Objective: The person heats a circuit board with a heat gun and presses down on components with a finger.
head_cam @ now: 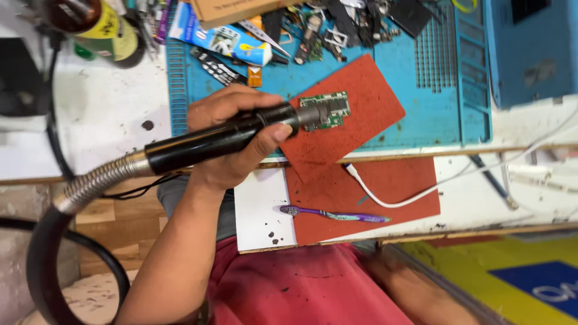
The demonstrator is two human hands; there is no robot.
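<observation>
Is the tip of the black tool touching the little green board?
Cannot tell. In the head view the tool, held in the hand, has its metal tip overlapping the green board, so any gap beneath it is hidden.

One hot-air wand [220, 139]; one circuit board [328, 109]; two red mats [346, 117]; one purple toothbrush [334, 214]; one white cable [421, 191].

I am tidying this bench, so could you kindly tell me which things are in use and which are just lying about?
In use: left hand gripping the black hot-air wand; green circuit board at its nozzle; red mat under the board.

Lying about: purple toothbrush; white cable; blue tube; scattered parts on the blue work mat.
</observation>
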